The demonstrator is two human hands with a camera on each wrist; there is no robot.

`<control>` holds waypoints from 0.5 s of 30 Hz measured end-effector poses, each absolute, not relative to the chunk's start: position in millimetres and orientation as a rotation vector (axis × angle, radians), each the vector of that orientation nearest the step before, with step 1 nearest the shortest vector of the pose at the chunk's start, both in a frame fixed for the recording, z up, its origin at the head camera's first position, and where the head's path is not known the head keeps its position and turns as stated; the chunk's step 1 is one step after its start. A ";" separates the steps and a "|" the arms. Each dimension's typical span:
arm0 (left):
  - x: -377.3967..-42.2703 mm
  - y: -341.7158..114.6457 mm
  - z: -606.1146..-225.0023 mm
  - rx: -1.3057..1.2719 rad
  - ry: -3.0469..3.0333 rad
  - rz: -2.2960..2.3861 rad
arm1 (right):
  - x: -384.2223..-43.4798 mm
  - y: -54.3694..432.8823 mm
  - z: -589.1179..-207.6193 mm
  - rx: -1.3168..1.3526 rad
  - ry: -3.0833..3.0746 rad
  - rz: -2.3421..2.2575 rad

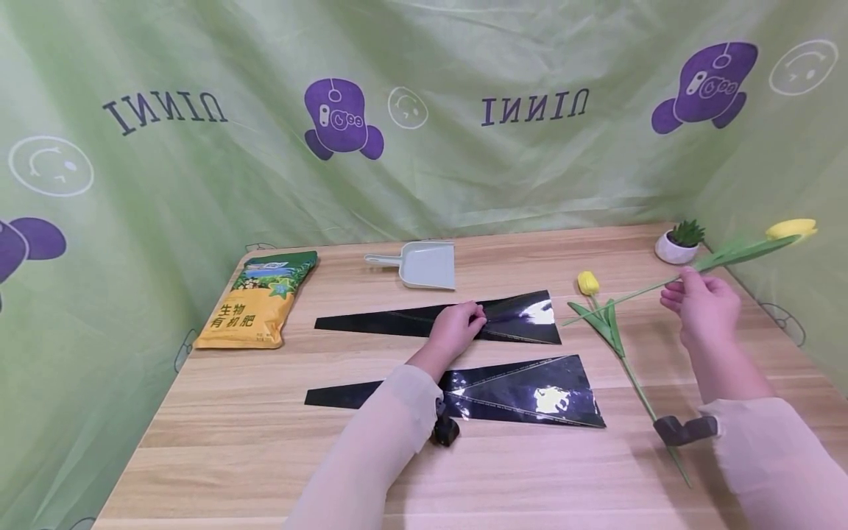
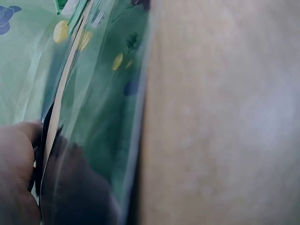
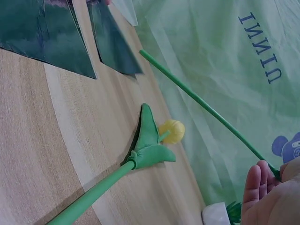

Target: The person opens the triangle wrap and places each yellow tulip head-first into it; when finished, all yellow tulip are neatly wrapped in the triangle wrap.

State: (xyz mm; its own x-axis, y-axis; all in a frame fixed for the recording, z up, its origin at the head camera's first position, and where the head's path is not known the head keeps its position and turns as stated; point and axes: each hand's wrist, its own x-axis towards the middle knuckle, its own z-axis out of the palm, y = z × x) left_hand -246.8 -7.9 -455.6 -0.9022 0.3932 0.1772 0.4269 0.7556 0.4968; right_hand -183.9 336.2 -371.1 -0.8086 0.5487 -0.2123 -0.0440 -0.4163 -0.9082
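Note:
My right hand pinches the stem of an artificial yellow tulip just under its leaves. The bloom points to the far right, and the bare stem end slants left, close to the wrappers. My left hand pinches the middle of the farther black glossy tapered wrapper. In the left wrist view, the fingers grip its dark edge. A matching black wrapper lies nearer, partly hidden under the left forearm. A second yellow tulip lies on the table, beneath the right hand.
On the wooden table, a yellow and green fertilizer bag lies at the left. A grey dustpan lies at the back. A small succulent in a white pot stands at the back right. A green printed curtain surrounds the table.

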 end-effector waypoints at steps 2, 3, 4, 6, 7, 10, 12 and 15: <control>-246.3 -7.4 -455.2 -0.690 -2.889 -0.843 | -183.7 336.7 -371.3 -0.712 -1.431 2.263; -246.1 -7.3 -454.9 -0.695 -2.892 -0.842 | -183.5 336.9 -371.5 -0.717 -1.432 2.260; -245.8 -7.2 -454.6 -0.698 -2.896 -0.839 | -183.4 337.0 -371.6 -0.717 -1.434 2.259; -245.3 -7.2 -453.7 -0.705 -2.903 -0.826 | -183.4 337.3 -371.9 -0.715 -1.442 2.256; -244.9 -7.1 -453.4 -0.710 -2.908 -0.808 | -183.5 337.5 -372.1 -0.713 -1.446 2.256; -243.6 -6.6 -452.2 -0.720 -2.928 -0.749 | -183.9 338.0 -372.7 -0.713 -1.458 2.257; -243.0 -5.9 -452.2 -0.716 -2.948 -0.701 | -184.3 338.4 -373.3 -0.713 -1.467 2.258; -242.5 -4.3 -452.1 -0.708 -2.966 -0.656 | -184.4 338.8 -373.8 -0.710 -1.480 2.257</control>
